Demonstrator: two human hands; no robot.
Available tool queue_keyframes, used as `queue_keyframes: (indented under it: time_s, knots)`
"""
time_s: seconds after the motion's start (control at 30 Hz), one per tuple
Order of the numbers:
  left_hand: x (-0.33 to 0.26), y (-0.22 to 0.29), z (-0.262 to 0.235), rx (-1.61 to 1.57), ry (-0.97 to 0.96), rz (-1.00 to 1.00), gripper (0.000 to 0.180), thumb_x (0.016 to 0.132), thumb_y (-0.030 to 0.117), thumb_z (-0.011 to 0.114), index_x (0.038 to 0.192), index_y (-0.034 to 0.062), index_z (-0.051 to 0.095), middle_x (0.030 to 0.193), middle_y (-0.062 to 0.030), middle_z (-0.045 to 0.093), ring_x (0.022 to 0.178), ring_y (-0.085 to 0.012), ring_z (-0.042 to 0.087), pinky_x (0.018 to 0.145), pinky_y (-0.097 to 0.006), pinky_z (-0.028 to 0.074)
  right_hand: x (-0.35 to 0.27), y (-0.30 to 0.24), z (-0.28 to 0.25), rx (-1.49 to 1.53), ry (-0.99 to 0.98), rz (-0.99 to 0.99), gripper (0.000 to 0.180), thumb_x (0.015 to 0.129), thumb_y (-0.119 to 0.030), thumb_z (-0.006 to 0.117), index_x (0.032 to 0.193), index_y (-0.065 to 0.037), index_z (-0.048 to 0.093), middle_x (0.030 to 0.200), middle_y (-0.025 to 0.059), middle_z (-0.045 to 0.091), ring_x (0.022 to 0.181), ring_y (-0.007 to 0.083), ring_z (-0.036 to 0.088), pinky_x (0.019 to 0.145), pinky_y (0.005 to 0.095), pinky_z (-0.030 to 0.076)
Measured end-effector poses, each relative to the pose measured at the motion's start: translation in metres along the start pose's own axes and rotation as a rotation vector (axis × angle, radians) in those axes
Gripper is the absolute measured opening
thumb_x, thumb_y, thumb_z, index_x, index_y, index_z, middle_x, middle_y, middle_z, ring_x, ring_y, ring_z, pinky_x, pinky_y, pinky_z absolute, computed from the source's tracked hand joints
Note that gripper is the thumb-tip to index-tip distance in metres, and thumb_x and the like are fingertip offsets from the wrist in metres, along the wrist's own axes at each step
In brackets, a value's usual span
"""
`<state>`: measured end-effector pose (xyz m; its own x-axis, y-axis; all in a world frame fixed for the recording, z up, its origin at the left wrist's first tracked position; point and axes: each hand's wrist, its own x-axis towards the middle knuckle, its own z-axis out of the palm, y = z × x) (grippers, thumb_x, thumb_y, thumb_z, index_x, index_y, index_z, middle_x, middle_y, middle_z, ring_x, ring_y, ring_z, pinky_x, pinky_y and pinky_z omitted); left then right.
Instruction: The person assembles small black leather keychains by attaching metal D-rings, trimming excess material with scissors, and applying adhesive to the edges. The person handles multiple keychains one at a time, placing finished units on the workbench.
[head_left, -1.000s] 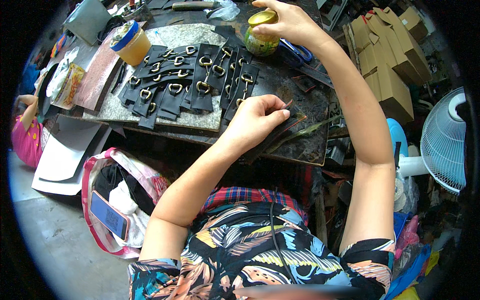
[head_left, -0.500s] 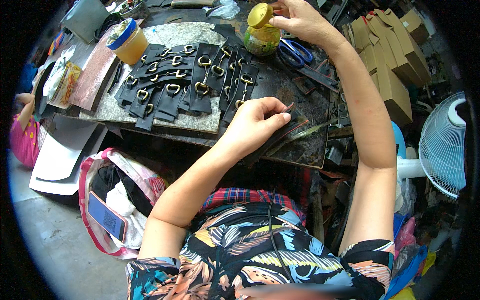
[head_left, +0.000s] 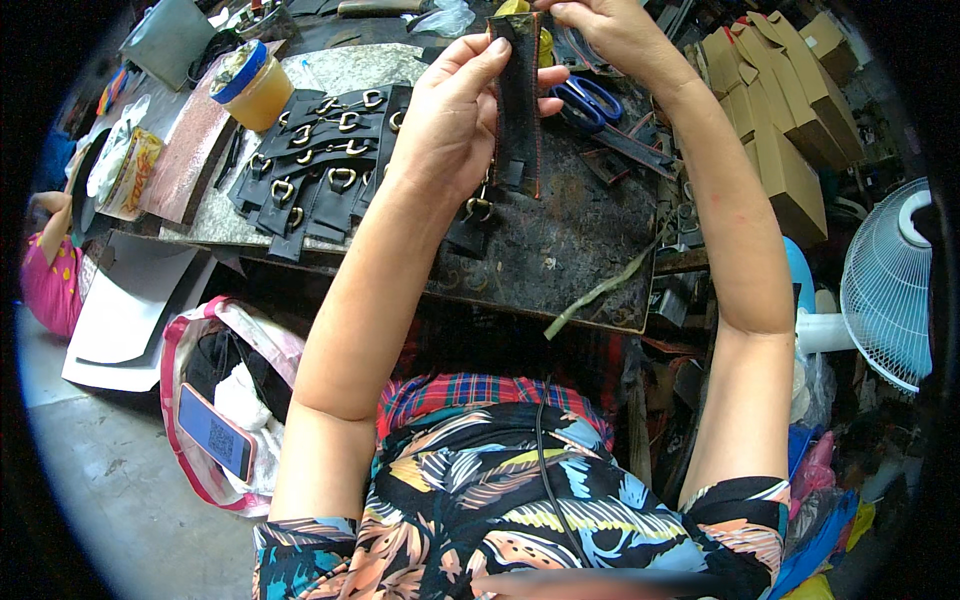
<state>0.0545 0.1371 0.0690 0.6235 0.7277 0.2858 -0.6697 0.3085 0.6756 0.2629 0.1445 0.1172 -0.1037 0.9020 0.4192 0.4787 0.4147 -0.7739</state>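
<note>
My left hand [head_left: 455, 115] holds up a black leather strap [head_left: 518, 110] with red stitching, thumb and fingers pinching its upper left edge. My right hand [head_left: 610, 30] grips the strap's top end from the right. The strap hangs upright above the dark worktop [head_left: 560, 260]. A yellow-lidded jar is mostly hidden behind the strap. Blue-handled scissors [head_left: 585, 100] lie just right of the strap on the worktop. Several black straps with brass buckles [head_left: 320, 165] lie in rows on a grey slab to the left of my left hand.
A tub of yellow glue with a blue lid [head_left: 245, 85] stands at the slab's far left. Cardboard boxes [head_left: 780, 130] are stacked at right, a white fan [head_left: 890, 280] beyond them. A bag with a phone [head_left: 215, 430] sits on the floor at left. A person in pink [head_left: 45, 280] sits at far left.
My left hand rose from the worktop's front edge with the black strap. My right hand left the yellow-lidded jar and took the strap's top end.
</note>
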Motion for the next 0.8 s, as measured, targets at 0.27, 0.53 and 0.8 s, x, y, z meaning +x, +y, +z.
queue_keyframes:
  time_s: [0.27, 0.53, 0.8]
  knots:
    - [0.001, 0.004, -0.005, 0.014, 0.021, -0.005, 0.018, 0.104, 0.013, 0.050, 0.116, -0.0009, 0.053, 0.108, -0.0158, 0.066, 0.102, -0.0324, 0.071, 0.080, -0.039, 0.065, 0.005, 0.008, -0.006, -0.815, -0.248, -0.175, 0.037, 0.075, 0.000, 0.058, 0.105, -0.012, 0.078, 0.114, 0.0168, 0.069, 0.107, 0.0358, 0.063, 0.096, 0.0409, 0.050]
    - [-0.008, 0.005, -0.003, 0.028, 0.057, -0.032, 0.019, 0.104, 0.013, 0.051, 0.117, -0.0010, 0.054, 0.109, -0.0165, 0.066, 0.103, -0.0322, 0.071, 0.080, -0.039, 0.064, 0.018, -0.009, 0.011, -1.081, -0.383, 0.095, 0.023, 0.082, -0.013, 0.061, 0.097, -0.014, 0.078, 0.108, 0.0125, 0.072, 0.103, 0.0331, 0.064, 0.089, 0.0406, 0.052]
    - [-0.064, 0.004, 0.018, 0.227, 0.085, -0.245, 0.020, 0.100, 0.017, 0.059, 0.109, -0.0006, 0.060, 0.096, -0.0124, 0.069, 0.079, -0.0198, 0.071, 0.067, -0.031, 0.062, -0.048, -0.028, -0.016, -0.989, -0.004, -0.382, 0.028, 0.087, -0.004, 0.058, 0.111, -0.009, 0.073, 0.112, 0.0111, 0.068, 0.102, 0.0259, 0.064, 0.091, 0.0373, 0.049]
